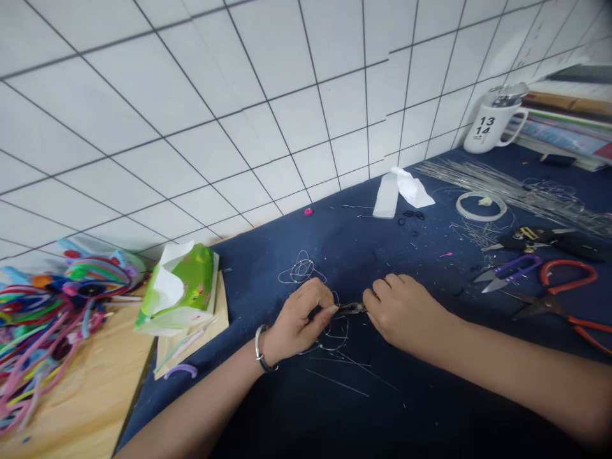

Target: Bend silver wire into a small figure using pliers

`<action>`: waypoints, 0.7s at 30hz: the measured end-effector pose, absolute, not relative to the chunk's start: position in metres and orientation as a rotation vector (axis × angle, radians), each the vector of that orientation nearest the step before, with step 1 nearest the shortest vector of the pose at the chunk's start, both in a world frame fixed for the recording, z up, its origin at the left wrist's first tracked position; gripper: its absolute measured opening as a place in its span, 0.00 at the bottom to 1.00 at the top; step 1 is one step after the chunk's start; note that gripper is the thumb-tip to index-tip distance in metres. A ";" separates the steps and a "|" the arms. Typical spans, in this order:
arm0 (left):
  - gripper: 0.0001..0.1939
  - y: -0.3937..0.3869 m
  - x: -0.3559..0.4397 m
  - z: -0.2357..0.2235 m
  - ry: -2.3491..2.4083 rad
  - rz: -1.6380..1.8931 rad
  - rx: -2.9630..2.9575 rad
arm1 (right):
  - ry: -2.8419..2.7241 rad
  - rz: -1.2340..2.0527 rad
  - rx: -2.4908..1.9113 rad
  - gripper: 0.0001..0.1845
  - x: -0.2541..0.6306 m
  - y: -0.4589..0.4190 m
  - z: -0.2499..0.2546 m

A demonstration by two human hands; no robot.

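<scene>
Dark cloth [253,268] lay open between tissue pack [204,284] and left hand [303,315], wire coil [302,271] sat just beyond that hand, loose wires [337,382] lay nearer, purple snips [507,274] and orange-handled shears [545,305] crowded right, tiled wall [268,127] stood behind.

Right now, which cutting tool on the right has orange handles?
The large shears, lowest in that group; the snips just above have purple handles instead.

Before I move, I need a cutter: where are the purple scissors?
In the head view, the purple scissors lie right of the right hand, beside the orange shears.
</scene>
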State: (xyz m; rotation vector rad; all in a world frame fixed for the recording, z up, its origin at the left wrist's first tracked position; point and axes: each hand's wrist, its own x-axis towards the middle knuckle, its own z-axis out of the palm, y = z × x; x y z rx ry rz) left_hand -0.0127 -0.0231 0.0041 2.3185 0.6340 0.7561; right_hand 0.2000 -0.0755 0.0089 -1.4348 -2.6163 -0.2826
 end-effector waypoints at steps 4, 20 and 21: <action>0.04 -0.023 -0.012 0.006 0.614 0.719 2.311 | -2.617 -0.242 -1.438 0.08 0.201 -0.075 0.009; 0.04 -0.024 -0.012 0.005 0.588 0.691 2.303 | -2.597 -0.054 -1.512 0.10 0.202 -0.073 0.011; 0.04 -0.024 -0.012 0.005 0.587 0.694 2.303 | -2.594 -0.048 -1.514 0.09 0.202 -0.073 0.011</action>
